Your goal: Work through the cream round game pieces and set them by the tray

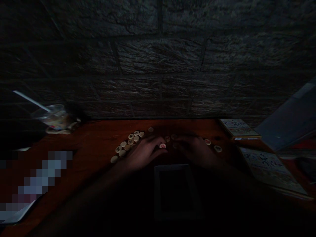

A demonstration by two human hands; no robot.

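Observation:
My left hand (145,149) is closed, with a round xiangqi piece (162,145) marked in red pinched between thumb and fingers. Along its outer side lie several pale xiangqi pieces (130,142), some showing dark characters and some blank. My right hand (197,149) is in deep shadow, low over the table; its fingers look stretched and apart. At their tips are two dim pieces, one (174,136) farther back and one (175,145) nearer. Another piece (167,139) sits between the hands. Right of my right hand lie a red-marked piece (207,142) and a dark-marked piece (218,149).
A dark open-looking box or tray (172,166) is in front of me. Two flat printed boxes (235,126) (271,169) lie at the right. A plastic cup with a straw (56,117) stands back left on the wooden table (93,144). Behind rises a stone-block wall (158,56).

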